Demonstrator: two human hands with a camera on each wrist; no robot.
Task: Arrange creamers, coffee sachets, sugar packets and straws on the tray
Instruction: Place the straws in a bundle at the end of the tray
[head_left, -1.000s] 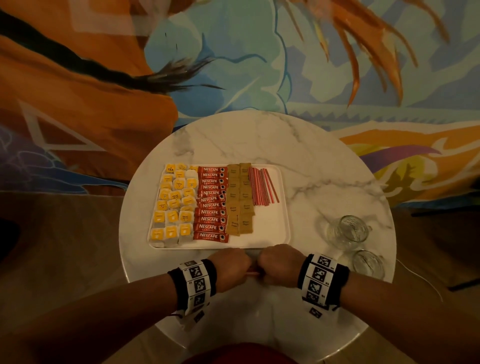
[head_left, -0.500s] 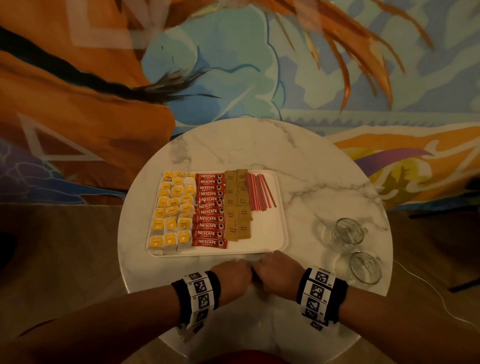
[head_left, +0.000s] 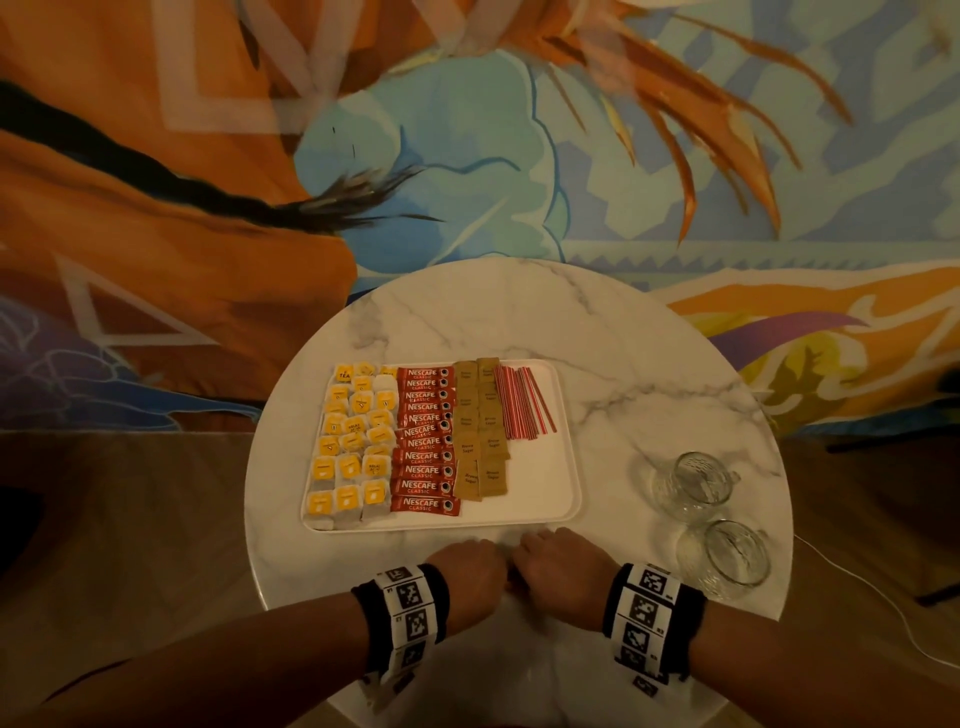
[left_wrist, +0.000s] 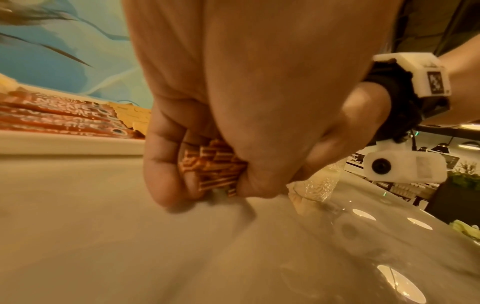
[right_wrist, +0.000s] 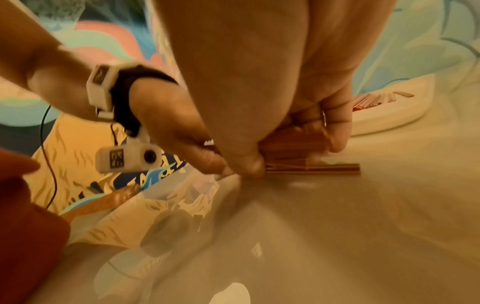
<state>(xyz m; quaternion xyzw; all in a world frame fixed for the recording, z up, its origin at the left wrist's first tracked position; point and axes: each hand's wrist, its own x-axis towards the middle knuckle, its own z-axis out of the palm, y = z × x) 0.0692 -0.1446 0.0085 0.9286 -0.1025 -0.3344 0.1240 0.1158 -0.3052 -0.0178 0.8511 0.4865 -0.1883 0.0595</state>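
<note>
A white tray (head_left: 550, 499) on the round marble table (head_left: 613, 364) holds columns of yellow creamer packets (head_left: 353, 441), red coffee sachets (head_left: 423, 441), brown sugar packets (head_left: 478, 431) and red straws (head_left: 519, 408). Just in front of the tray, my left hand (head_left: 467, 571) and right hand (head_left: 553, 566) meet knuckle to knuckle on the tabletop. Both grip one bundle of red straws (left_wrist: 213, 170), (right_wrist: 293, 152), pressed down against the marble. The head view hides the bundle under the fists. The tray's right portion is bare.
Two clear glass mugs (head_left: 693, 486), (head_left: 727, 558) stand at the table's right edge. A painted mural wall rises behind the table. A white cable (head_left: 883, 608) trails on the floor to the right.
Both fists have stayed together in front of the tray, shifting only slightly. The red bit of straw seen between them a second ago is now hidden.
</note>
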